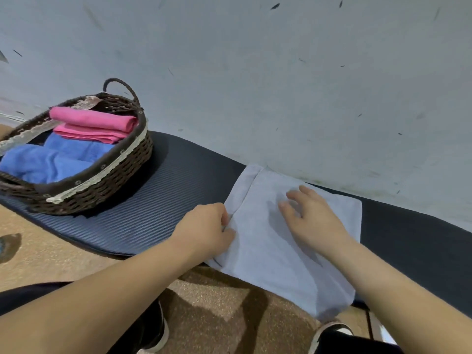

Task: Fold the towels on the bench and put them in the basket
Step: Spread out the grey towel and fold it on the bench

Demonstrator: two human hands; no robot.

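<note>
A pale blue-grey towel (275, 254) lies folded over on the dark padded bench (163, 200), its near edge hanging over the front. My left hand (207, 228) pinches the towel's left edge between thumb and fingers. My right hand (311, 218) rests flat on top of the towel, fingers spread. At the left end of the bench stands a brown wicker basket (120, 175) with a lace trim. It holds folded pink towels (94, 123) at the back and folded blue towels (51, 159) at the front.
A pale scuffed wall (255, 72) runs right behind the bench. Brown speckled floor (217, 302) lies below the bench front, with my dark trousers and shoes (332, 330) near the bottom edge.
</note>
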